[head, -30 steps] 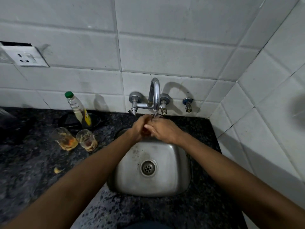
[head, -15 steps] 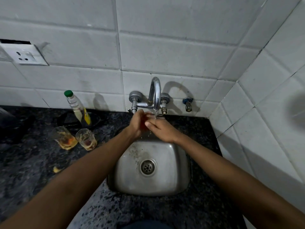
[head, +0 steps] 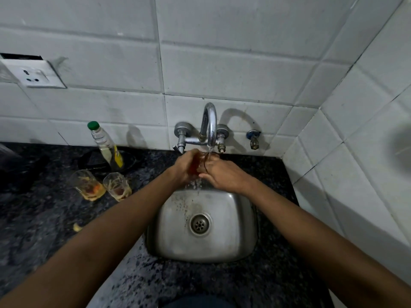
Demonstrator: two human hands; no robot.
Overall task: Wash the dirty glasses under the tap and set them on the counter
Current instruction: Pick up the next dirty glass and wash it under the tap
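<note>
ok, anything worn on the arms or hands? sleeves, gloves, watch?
Nothing visible. Both forearms are bare right to the frame edge: no sleeves, no watch or bands. The left hand and right hand are ungloved. Rings can't be ruled out; the fingers are small and wet here.

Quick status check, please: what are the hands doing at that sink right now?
Both hands, left and right, around a glass under the running tap. Two dirty glasses wait on the counter. Nothing in the way.
</note>
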